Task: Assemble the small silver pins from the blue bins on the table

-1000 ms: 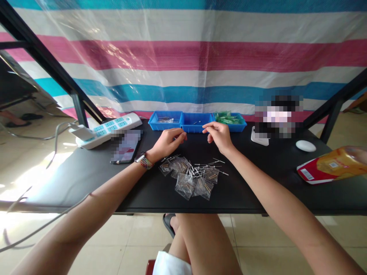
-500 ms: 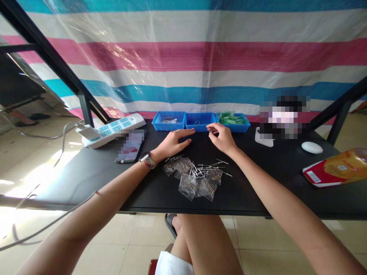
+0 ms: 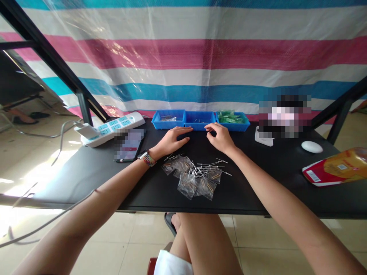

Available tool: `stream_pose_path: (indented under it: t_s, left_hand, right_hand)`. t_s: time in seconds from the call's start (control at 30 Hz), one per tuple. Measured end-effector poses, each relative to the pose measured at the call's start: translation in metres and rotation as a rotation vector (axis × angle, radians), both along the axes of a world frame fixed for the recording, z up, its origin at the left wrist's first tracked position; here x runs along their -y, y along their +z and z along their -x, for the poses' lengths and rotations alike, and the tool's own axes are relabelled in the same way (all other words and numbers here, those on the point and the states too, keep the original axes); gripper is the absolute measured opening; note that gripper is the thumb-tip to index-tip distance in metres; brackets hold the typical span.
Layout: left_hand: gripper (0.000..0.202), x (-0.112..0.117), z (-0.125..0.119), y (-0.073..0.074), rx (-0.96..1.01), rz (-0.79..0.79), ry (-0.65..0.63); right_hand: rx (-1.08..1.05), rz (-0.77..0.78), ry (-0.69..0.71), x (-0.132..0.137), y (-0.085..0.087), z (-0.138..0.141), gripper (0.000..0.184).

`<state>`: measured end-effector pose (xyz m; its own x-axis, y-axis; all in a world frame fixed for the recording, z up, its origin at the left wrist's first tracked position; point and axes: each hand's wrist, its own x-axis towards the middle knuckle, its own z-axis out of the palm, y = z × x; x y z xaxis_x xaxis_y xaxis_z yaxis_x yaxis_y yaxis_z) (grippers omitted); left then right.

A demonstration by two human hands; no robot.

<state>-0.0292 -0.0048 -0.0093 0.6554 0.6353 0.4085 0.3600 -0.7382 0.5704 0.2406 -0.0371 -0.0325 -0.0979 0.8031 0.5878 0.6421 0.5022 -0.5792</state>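
My left hand (image 3: 172, 139) lies flat on the black table (image 3: 86, 168) with fingers stretched toward the middle blue tray (image 3: 200, 120); it holds nothing. My right hand (image 3: 219, 136) rests just right of it, in front of the same tray, fingers curled in a pinch; what they hold, if anything, is too small to make out. Close behind both wrists lies a heap of small clear bags (image 3: 190, 181) mixed with thin metal pins (image 3: 212, 165).
Three blue trays stand in a row at the table's back: the left one (image 3: 168, 119) holds a small bag, the right one (image 3: 233, 119) green parts. A white power strip (image 3: 111, 128) and a phone (image 3: 128, 144) lie left. A white puck (image 3: 312, 146) and a red-yellow packet (image 3: 335, 168) lie right.
My left hand has gone from a pinch to lying flat on the table. My right hand has dropped slightly toward the table in front of the middle tray.
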Motion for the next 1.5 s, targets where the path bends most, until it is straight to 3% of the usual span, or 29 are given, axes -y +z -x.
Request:
stream_pose_path:
  t_s: [0.2, 0.43, 0.53, 0.6, 0.73, 0.93, 1.07, 1.3, 1.4, 1.5]
  left_hand:
    - [0.051, 0.000, 0.000, -0.001, -0.008, -0.002, 0.015]
    - [0.053, 0.003, -0.001, 0.000, -0.029, -0.006, 0.039]
    - [0.048, 0.002, -0.001, 0.001, -0.027, -0.018, 0.021]
    - [0.042, 0.001, 0.000, 0.001, -0.022, -0.032, 0.010]
    - [0.037, 0.000, 0.002, 0.004, 0.022, -0.100, 0.101]
    - [0.061, -0.005, 0.006, 0.002, -0.053, -0.127, 0.336]
    - [0.055, -0.011, 0.009, -0.003, -0.094, -0.220, 0.380]
    - [0.053, -0.011, 0.010, -0.004, -0.126, -0.250, 0.468]
    - [0.054, -0.010, 0.009, -0.004, -0.115, -0.255, 0.454]
    - [0.055, -0.010, 0.008, -0.005, -0.107, -0.252, 0.444]
  right_hand:
    - [0.030, 0.062, -0.017, 0.000, 0.007, -0.002, 0.018]
    - [-0.001, 0.109, -0.049, -0.001, 0.006, 0.001, 0.031]
    - [-0.001, 0.146, -0.043, -0.001, 0.011, 0.002, 0.025]
    - [-0.007, 0.244, 0.012, 0.000, 0.018, 0.000, 0.016]
    - [0.106, 0.614, 0.156, 0.011, 0.041, -0.017, 0.012]
    - [0.324, 0.926, 0.317, 0.046, 0.066, -0.046, 0.009]
    - [0.398, 0.859, 0.244, 0.060, 0.066, -0.045, 0.011]
    - [0.350, 0.823, 0.173, 0.051, 0.054, -0.055, 0.007]
    - [0.303, 0.712, 0.106, 0.047, 0.048, -0.061, 0.005]
    - [0.119, 0.584, 0.131, 0.042, 0.041, -0.054, 0.007]
